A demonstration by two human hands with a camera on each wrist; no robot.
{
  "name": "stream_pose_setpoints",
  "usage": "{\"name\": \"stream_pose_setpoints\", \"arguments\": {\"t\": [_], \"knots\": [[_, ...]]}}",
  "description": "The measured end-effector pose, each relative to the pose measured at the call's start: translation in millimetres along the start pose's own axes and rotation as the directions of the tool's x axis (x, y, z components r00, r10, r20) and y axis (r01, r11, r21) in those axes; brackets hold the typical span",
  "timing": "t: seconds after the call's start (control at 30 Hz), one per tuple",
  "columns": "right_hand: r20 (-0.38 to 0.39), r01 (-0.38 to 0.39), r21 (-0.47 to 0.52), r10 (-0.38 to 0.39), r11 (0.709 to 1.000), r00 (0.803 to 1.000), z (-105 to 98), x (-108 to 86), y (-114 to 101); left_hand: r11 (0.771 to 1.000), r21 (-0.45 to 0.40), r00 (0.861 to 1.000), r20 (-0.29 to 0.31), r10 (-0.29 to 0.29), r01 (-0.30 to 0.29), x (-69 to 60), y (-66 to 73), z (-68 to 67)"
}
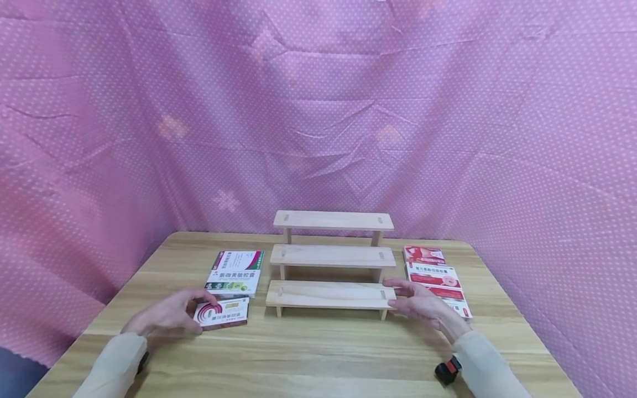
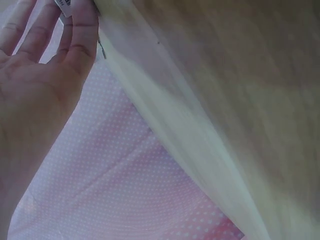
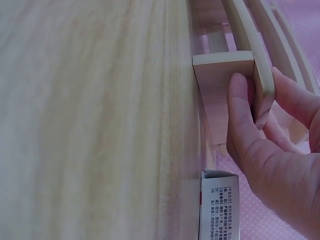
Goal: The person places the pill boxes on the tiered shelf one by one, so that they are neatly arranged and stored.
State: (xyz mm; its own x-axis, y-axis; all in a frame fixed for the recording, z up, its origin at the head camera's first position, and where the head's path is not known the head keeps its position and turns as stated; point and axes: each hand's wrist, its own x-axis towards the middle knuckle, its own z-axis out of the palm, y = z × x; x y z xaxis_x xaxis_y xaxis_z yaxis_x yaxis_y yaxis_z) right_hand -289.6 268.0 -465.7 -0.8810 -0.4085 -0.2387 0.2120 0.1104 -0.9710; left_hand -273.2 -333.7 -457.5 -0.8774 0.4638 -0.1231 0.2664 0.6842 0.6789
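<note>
On the left of the table my left hand (image 1: 166, 313) holds the near end of a white medicine box (image 1: 231, 312) with pink curved stripes, thumb and fingers on opposite sides. In the left wrist view only a small corner of the box (image 2: 65, 7) shows beyond the fingers. A three-tier wooden display stand (image 1: 328, 294) stands in the middle. My right hand (image 1: 423, 304) grips the right end of its lowest board. In the right wrist view the thumb and fingers pinch that board (image 3: 263, 92) just beside its leg.
Behind the held box lie more medicine boxes (image 1: 234, 276), white with green and magenta. Several red and white boxes (image 1: 433, 276) lie in a column right of the stand, close to my right hand. A pink dotted cloth (image 1: 328, 121) hangs behind the wooden table (image 1: 318, 354).
</note>
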Motion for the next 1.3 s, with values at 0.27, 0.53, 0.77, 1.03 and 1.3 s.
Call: {"name": "stream_pose_setpoints", "arguments": {"t": [0.27, 0.53, 0.77, 1.03, 1.3], "knots": [[0.007, -0.004, 0.011, 0.003, 1.0, 1.0, 1.3, -1.3, -0.8, 0.999, -0.05, 1.0, -0.004, -0.004, 0.004, -2.4, -0.5, -4.0], [0.013, 0.002, 0.02, -0.003, 1.0, 1.0, 1.1, -2.8, -0.7, 0.999, -0.018, 0.999, -0.026, -0.029, 0.029, -3.3, 1.4, -6.7], [-0.001, -0.008, 0.015, 0.008, 1.0, 1.0, 0.2, -3.3, 0.4, 0.996, -0.093, 1.0, -0.009, -0.009, 0.008, -1.4, 4.4, -10.5], [-0.002, 0.0, 0.019, 0.0, 1.0, 1.0, -1.0, -1.0, 0.1, 0.981, -0.148, 0.992, -0.023, 0.122, -0.124, 0.8, 12.1, -20.4], [-0.007, -0.014, 0.031, 0.014, 0.999, 1.0, 0.0, 0.5, -0.3, 0.986, -0.104, 0.986, -0.119, 0.12, -0.132, 8.9, 19.4, -28.2]]}}
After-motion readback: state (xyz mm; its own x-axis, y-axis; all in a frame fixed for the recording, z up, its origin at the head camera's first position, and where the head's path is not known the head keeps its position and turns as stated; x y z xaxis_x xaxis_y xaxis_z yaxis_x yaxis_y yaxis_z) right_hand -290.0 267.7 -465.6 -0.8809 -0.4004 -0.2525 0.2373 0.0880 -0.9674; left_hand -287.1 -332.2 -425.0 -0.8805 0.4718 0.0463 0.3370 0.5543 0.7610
